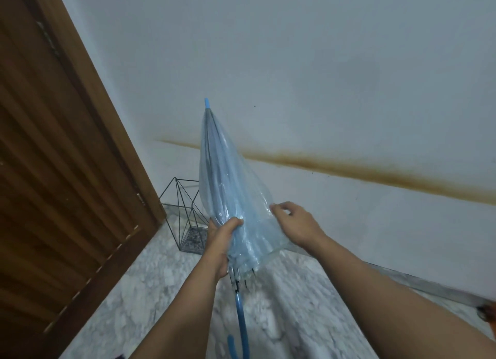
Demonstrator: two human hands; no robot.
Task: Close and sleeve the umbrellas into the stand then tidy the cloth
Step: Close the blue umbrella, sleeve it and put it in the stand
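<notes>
A closed transparent pale-blue umbrella [228,187] points up and away from me, its blue tip near the wall and its curved blue handle [240,329] hanging low between my arms. My left hand [221,244] grips the gathered canopy near the rib ends. My right hand [294,224] pinches a loose fold of the clear canopy on the right side. The black wire umbrella stand [185,214] sits on the floor in the corner behind the umbrella, partly hidden by it. No cloth is in view.
A brown wooden door [61,176] fills the left side. A white wall with a brown stain band [375,171] runs across the back. The floor is grey-white marble [150,286]. An orange object [487,311] peeks in at the right edge.
</notes>
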